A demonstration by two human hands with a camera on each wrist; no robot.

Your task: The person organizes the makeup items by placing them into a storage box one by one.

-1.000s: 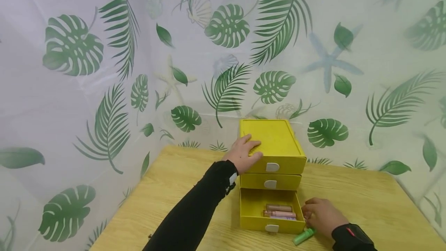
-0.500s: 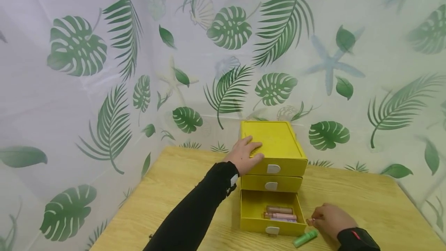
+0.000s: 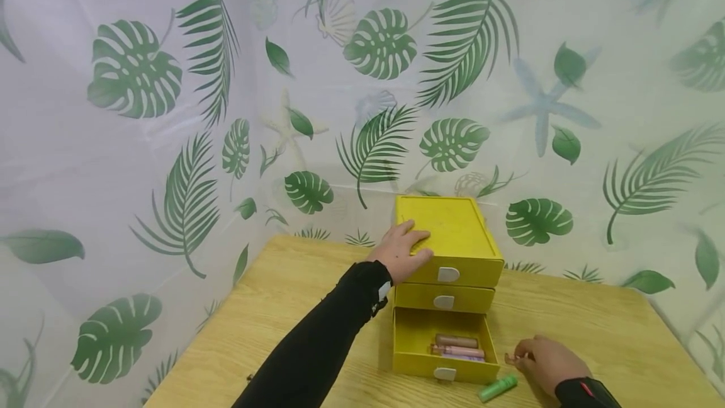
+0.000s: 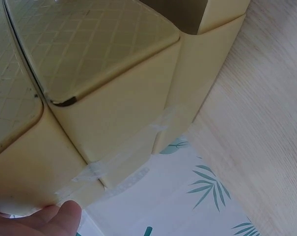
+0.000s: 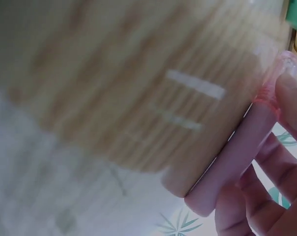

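Note:
My left hand rests on the left edge of the yellow drawer unit's top, fingers spread. In the left wrist view its fingertips lie against the unit's side. Low on the right, my right hand pinches a small pink tube with a see-through pink end, thumb on that end and fingers curled below. The tube is close over the wooden table. Left of this hand, the bottom drawer is pulled out, with a brown tube, a pink one and a lilac one inside.
A green tube lies on the table, in front of the drawer's right corner. The two upper drawers, with white pull tabs, are pushed in. Behind the wooden table hangs a leaf-patterned sheet.
My right hand has drawn away to the right from the open drawer's side, with the pink tube in its fingers. My left hand has stayed on the unit. The head view has shifted slightly.

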